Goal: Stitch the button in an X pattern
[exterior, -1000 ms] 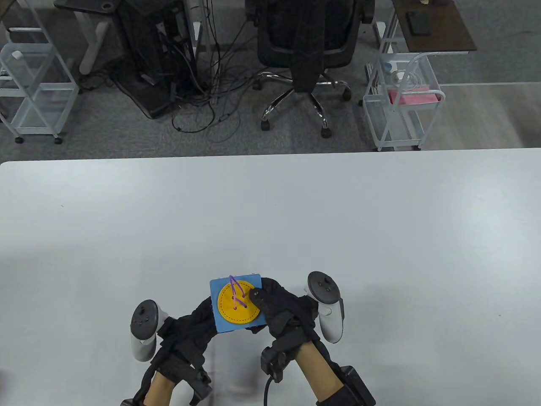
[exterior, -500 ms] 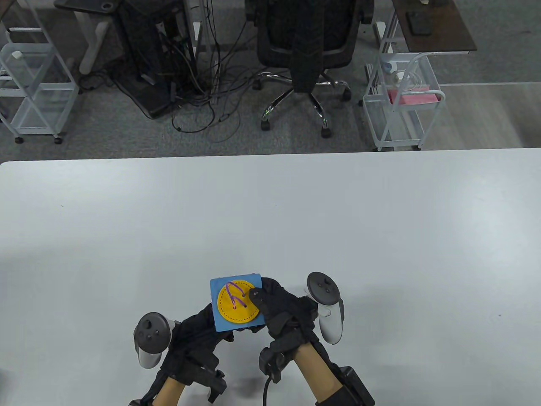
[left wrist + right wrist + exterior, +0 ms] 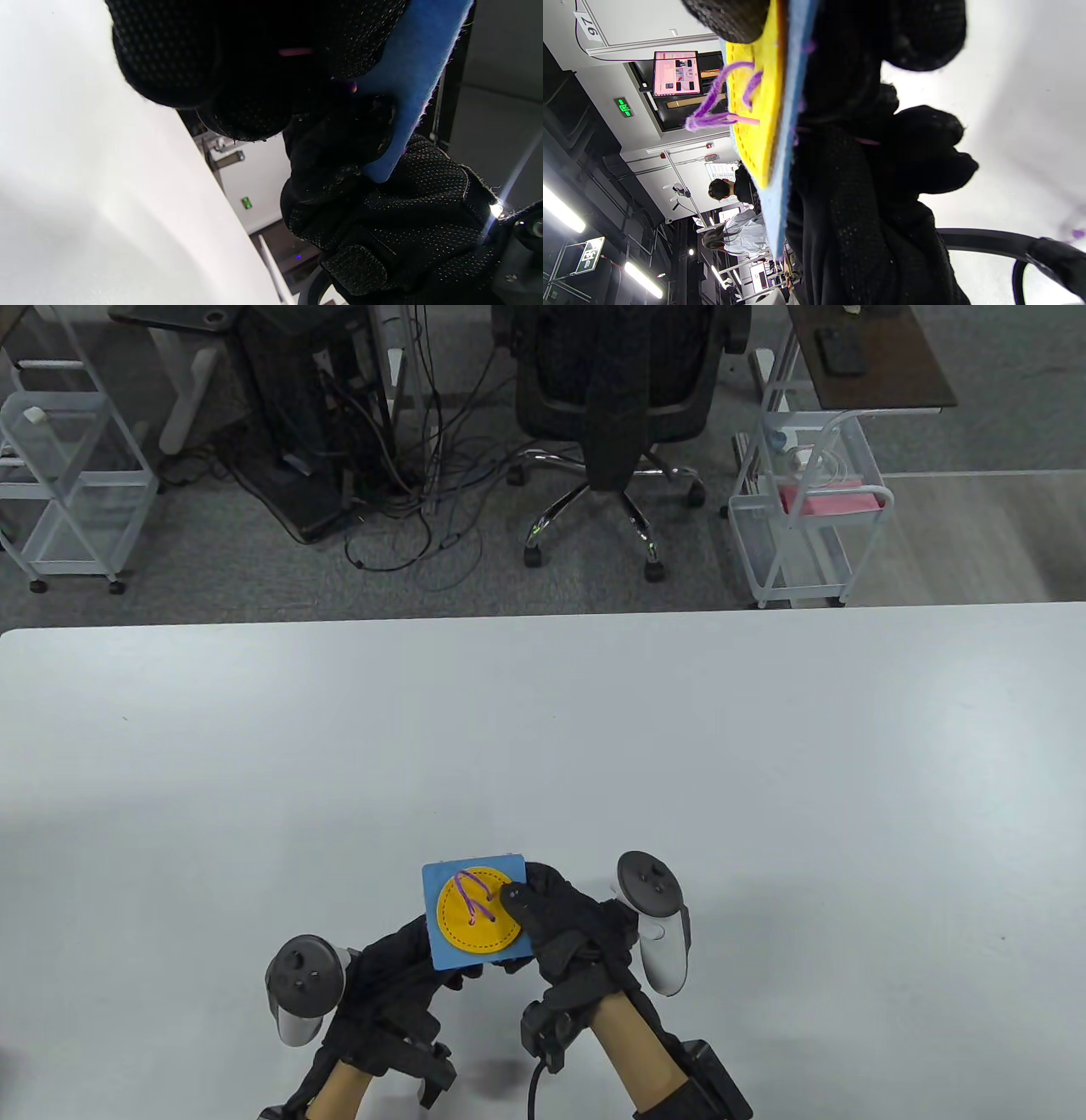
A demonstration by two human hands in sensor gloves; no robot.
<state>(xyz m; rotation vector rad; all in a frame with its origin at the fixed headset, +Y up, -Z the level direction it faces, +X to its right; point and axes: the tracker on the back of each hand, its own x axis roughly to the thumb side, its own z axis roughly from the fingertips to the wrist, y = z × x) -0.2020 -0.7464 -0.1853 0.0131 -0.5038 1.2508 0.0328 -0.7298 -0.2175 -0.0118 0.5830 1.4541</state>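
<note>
A blue felt square (image 3: 441,954) with a round yellow button (image 3: 478,929) is held just above the table near its front edge. Purple thread (image 3: 471,895) loops over the button. My right hand (image 3: 564,929) grips the square's right edge, thumb on top of the button. My left hand (image 3: 399,980) reaches under the square from the lower left. In the left wrist view its fingers (image 3: 169,55) pinch a pink needle (image 3: 295,51) below the blue felt (image 3: 407,84). In the right wrist view the needle's pink end (image 3: 742,120) sticks out of the yellow button (image 3: 755,140) with the purple loop (image 3: 712,99) on it.
The white table (image 3: 764,780) stretches far and to both sides. Beyond its far edge stand an office chair (image 3: 619,398), wire carts (image 3: 806,526) and floor cables.
The purple loop has shrunk from standing past the square's far edge to lying low on the button. My left hand has shifted down and slightly right under the square. The right hand has stayed put.
</note>
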